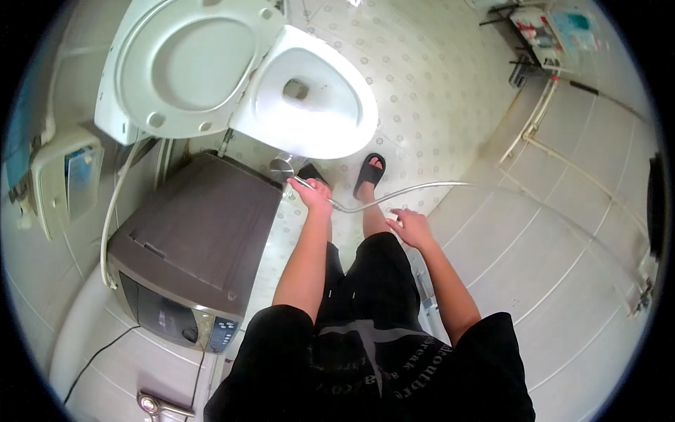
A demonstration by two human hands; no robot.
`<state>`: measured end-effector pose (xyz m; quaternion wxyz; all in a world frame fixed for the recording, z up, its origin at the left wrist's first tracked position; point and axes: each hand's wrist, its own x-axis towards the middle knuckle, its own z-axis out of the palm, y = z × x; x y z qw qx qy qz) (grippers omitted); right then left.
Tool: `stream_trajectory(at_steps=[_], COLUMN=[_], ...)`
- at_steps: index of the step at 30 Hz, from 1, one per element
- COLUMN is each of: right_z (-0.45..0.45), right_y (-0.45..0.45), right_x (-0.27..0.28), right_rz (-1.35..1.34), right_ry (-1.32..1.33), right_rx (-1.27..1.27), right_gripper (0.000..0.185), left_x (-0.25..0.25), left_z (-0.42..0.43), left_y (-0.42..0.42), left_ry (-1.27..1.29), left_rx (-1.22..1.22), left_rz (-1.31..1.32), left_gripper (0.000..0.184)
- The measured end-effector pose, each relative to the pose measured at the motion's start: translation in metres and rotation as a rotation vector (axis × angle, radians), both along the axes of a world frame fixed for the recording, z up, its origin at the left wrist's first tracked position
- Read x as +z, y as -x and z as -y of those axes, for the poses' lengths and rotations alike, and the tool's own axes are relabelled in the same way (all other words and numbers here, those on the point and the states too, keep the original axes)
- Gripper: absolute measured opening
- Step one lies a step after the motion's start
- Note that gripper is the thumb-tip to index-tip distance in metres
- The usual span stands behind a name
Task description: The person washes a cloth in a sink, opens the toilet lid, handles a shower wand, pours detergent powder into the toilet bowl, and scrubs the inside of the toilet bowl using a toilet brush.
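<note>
My left hand [314, 195] is wrapped round the handle of a metal shower head [282, 167], which points toward the toilet. From that hand a silvery hose [429, 186] curves right toward fittings on the wall. The toilet [309, 98] stands in front of me with its lid and seat [200, 63] raised; its bowl is visible. My right hand [410, 227] hangs just below the hose, apart from it, with its fingers loosely spread and nothing in them. Whether water runs from the shower head I cannot tell.
A brown top-loading washing machine [204, 225] stands close on my left, its lid down. Pipes [529, 133] run along the tiled wall on the right. A rack with bottles [545, 35] is at the far right. Patterned tiles [415, 105] cover the floor.
</note>
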<state>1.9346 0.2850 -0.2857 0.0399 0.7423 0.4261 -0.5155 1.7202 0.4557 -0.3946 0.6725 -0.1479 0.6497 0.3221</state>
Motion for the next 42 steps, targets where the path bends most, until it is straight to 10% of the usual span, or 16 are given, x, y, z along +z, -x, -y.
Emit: stream_trajectory(at_steps=[10,16,25,31,42], right_z=[0.068,0.065,0.124,0.134,0.105], right_y=[-0.059,-0.109,-0.170,-0.216,-0.301], right_x=[-0.049,-0.070,-0.099,-0.115,-0.102], right_rz=[0.071,-0.352,0.178,0.315,0.397], right_ry=[-0.316,0.186,-0.275,0.043,-0.387], right_rx=[-0.103,-0.053,-0.201,-0.144,-0.279], right_gripper=[0.067,0.065,0.081,0.089,0.068], left_x=[0.015,0.032,0.041,0.051,0.040], left_z=[0.042,0.037,-0.010,-0.041,-0.096], left_y=[-0.109,-0.191,-0.273,-0.307,-0.346], left_ry=[0.003,-0.142,-0.268,-0.268,-0.334], left_rx=[-0.296,-0.481,-0.726,-0.730,-1.210], left_rz=[-0.076,-0.205,-0.333,-0.312,-0.586], left_gripper=[0.073,0.068,0.063,0.059,0.060])
